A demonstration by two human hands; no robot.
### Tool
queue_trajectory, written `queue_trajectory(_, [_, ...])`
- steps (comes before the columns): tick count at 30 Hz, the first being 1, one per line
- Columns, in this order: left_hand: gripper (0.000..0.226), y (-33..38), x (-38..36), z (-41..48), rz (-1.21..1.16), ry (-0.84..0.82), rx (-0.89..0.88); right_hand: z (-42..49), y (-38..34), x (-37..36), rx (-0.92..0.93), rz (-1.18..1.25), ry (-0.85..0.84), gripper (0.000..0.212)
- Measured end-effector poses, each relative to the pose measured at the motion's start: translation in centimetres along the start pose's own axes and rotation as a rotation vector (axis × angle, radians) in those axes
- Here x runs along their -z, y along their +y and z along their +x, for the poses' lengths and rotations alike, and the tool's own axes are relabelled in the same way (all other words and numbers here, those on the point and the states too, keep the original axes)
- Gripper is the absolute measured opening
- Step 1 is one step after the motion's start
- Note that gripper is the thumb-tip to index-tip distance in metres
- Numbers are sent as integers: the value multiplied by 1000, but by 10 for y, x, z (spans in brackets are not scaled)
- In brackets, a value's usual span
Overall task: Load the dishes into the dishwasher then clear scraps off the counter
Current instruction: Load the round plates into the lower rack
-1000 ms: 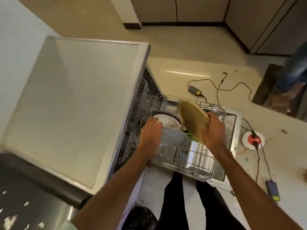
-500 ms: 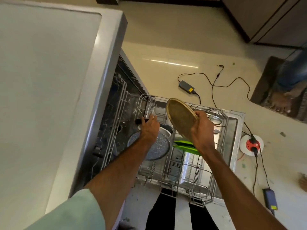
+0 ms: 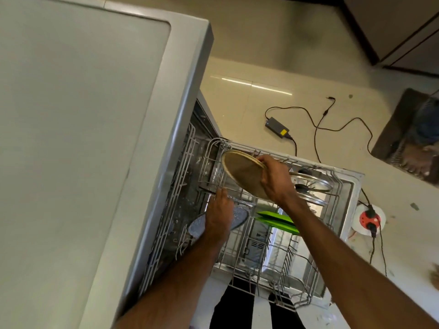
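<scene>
Both forearms are bare, no watch or rings showing on the left hand (image 3: 219, 216) or right hand (image 3: 275, 184). Black trousers (image 3: 237, 307) cover the legs below the hands.

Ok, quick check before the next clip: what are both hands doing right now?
Left hand: closed on the speckled grey plate, down in the lower rack.
Right hand: closed on the rim of the tan plate, held tilted above the rack.
</scene>
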State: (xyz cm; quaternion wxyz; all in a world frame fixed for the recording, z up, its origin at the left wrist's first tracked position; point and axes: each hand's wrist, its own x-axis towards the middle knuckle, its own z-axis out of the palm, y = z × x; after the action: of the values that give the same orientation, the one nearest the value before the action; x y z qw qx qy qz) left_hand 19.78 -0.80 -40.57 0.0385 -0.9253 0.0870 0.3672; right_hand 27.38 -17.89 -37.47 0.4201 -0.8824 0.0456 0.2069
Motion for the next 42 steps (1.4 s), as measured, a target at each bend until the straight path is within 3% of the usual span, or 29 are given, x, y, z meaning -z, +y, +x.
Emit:
queue_trajectory(6, [30, 5, 1, -5, -9, 5, 44, 34, -9, -20, 79, -141, -138, 38])
queue_trajectory(15, [29, 3, 1, -6, 13, -33, 33, 45, 2, -45, 101, -181, -256, 28])
queue_trajectory(31, [36, 4, 3, -4, 42, -51, 41, 32, 15, -45, 267, -173, -240, 32])
queue_trajectory(39, [33, 4, 2, -7, 3, -34, 40, 28, 10, -74, 207, -171, -345, 39])
queue_trajectory(42, [36, 5, 7, -7, -12, -35, 40, 18, 13, -72, 183, -153, -277, 37])
